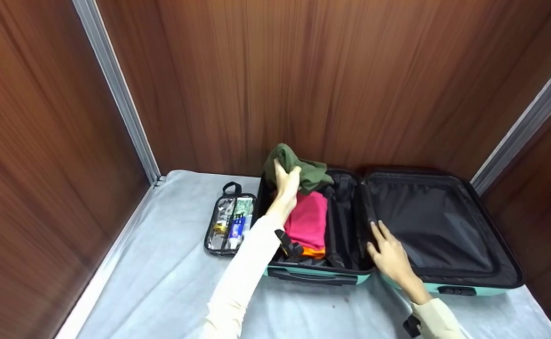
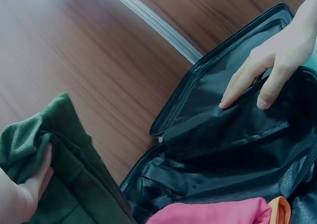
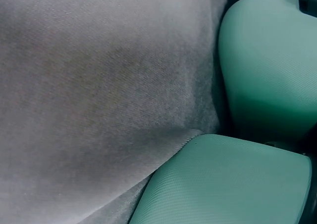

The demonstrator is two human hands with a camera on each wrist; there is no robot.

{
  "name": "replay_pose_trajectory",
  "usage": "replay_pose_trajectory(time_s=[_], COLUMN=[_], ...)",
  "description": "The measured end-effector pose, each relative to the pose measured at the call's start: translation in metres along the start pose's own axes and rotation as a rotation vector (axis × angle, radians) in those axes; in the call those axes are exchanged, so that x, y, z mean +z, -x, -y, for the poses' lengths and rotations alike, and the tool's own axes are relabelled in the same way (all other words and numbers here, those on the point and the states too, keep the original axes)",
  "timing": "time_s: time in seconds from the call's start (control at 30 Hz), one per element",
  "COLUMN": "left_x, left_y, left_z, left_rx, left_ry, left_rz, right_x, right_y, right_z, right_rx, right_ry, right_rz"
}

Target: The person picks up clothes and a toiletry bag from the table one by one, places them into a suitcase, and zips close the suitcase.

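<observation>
A dark green folded garment (image 1: 309, 176) is gripped in my left hand (image 1: 288, 181), over the far left part of the open suitcase (image 1: 311, 278). Part of it droops beyond my fingers; the left wrist view shows my thumb against the green cloth (image 2: 74, 179). Below it, inside the left half, lies folded pink clothing (image 1: 307, 220) with an orange piece (image 1: 314, 253) under its near end. My right hand (image 1: 391, 254) rests with extended fingers on the black flap at the suitcase's middle edge, also seen in the left wrist view (image 2: 277, 60).
A clear toiletry pouch (image 1: 208, 240) with black trim lies left of the suitcase, holding tubes and small items. The suitcase's black-lined right half (image 1: 426, 226) lies open on the pale grey cloth (image 1: 162, 282). Wood-grain panels (image 1: 275, 84) stand behind and at both sides.
</observation>
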State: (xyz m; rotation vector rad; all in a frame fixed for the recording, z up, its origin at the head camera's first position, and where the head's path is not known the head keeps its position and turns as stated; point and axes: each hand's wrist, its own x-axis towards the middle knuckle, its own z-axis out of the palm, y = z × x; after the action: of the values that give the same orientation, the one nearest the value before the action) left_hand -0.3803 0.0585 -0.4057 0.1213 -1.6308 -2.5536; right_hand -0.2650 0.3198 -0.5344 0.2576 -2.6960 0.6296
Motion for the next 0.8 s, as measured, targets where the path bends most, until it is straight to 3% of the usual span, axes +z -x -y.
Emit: replay_pose_trajectory(time_s=[0.13, 0.27, 0.47, 0.6, 0.8], left_x=[0.003, 0.004, -0.001, -0.009, -0.017], left_y=[0.001, -0.004, -0.015, -0.015, -0.003], left_z=[0.007, 0.012, 0.025, 0.040, 0.054], left_rx=[-0.067, -0.089, -0.108, -0.154, -0.203], left_ry=[0.054, 0.131, 0.341, 0.450, 0.461], left_rz=[0.049, 0.122, 0.234, 0.230, 0.148], right_x=[0.000, 0.000, 0.001, 0.003, 0.004], right_y=[0.001, 0.001, 0.000, -0.001, -0.002], right_z=[0.000, 0.001, 0.002, 0.004, 0.006], right_rx=[-0.001, -0.007, -0.005, 0.000, 0.017], right_ry=[0.001, -0.003, -0.001, 0.000, 0.002], right_rz=[-0.003, 0.000, 0.005, 0.019, 0.027])
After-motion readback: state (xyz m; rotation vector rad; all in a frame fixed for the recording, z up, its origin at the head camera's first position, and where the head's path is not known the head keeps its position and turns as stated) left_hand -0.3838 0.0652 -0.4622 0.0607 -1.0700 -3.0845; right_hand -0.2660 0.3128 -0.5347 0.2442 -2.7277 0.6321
